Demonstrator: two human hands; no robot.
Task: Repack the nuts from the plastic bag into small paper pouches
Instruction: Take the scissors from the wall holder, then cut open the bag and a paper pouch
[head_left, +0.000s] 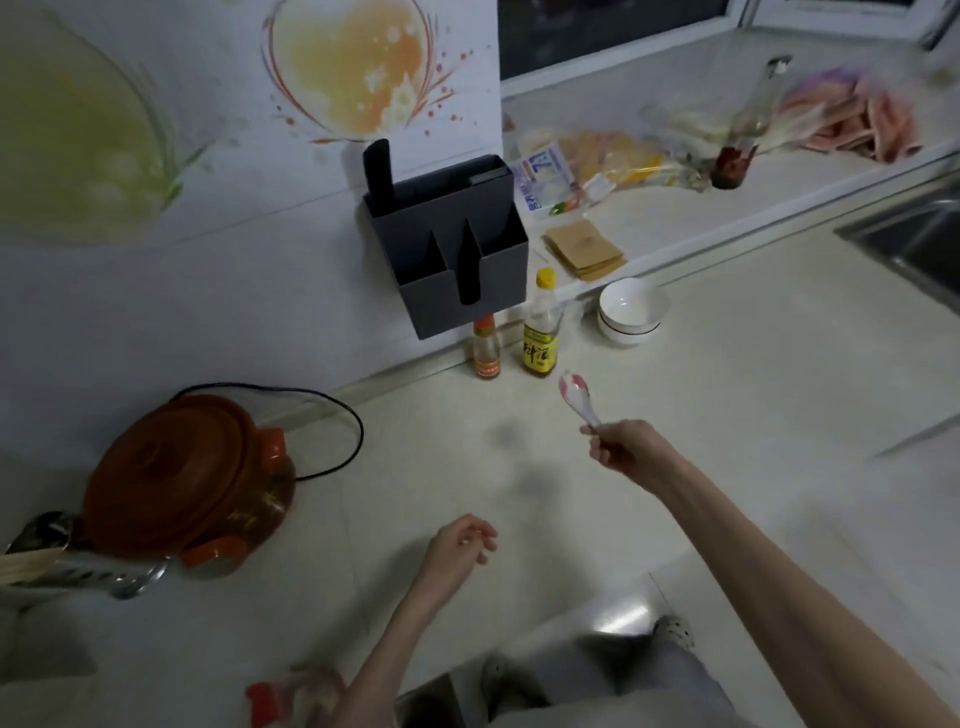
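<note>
Fingers of the right hand (621, 449) curl round a spoon (577, 397) handle, bowl toward 11 o'clock. Left hand (460, 545) hangs loosely curled, holding nothing. Two bottles (540, 332) at 11; bowls (631, 310) at 12; pouches (584, 250) and bag (608, 158) beyond on the ledge.

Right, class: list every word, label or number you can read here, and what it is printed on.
Yellow-capped bottle with yellow label: dark characters, too blurred to read.
Small orange-capped bottle: label print too small.
White-and-blue plastic packet: blue marks, unreadable.
Nothing else carries text.

Home kitchen: countertop (727, 395), sink (914, 244), clay pot (176, 478), sauce bottles (540, 332).
</note>
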